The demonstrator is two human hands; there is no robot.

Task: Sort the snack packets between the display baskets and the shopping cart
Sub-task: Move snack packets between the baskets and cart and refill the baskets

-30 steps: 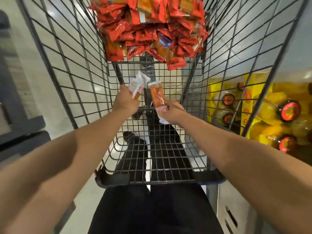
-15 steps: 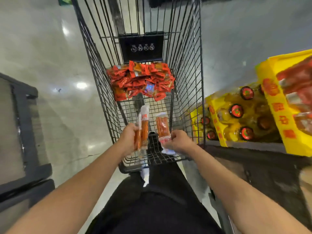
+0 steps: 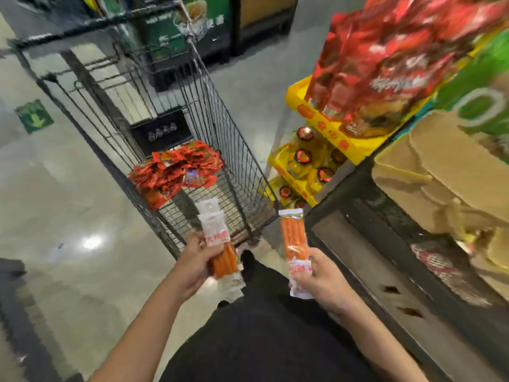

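My left hand grips clear packets of orange sticks, at least two stacked together. My right hand holds a single orange stick packet upright by its lower end. Both hands are raised in front of my body, outside the black wire shopping cart. A heap of red and orange snack packets lies at the cart's far end. To the right, a dark display stand carries blurred red packets in a yellow tray.
Yellow trays of bottles with red caps sit low on the right beside the cart. A brown cardboard box rests on the stand. A dark fixture edge shows at the left over glossy floor. My black trousers fill the bottom centre.
Both hands have drawn back out of the cart with their packets. My view has lifted and swung right, bringing the display stand and red packets into sight.
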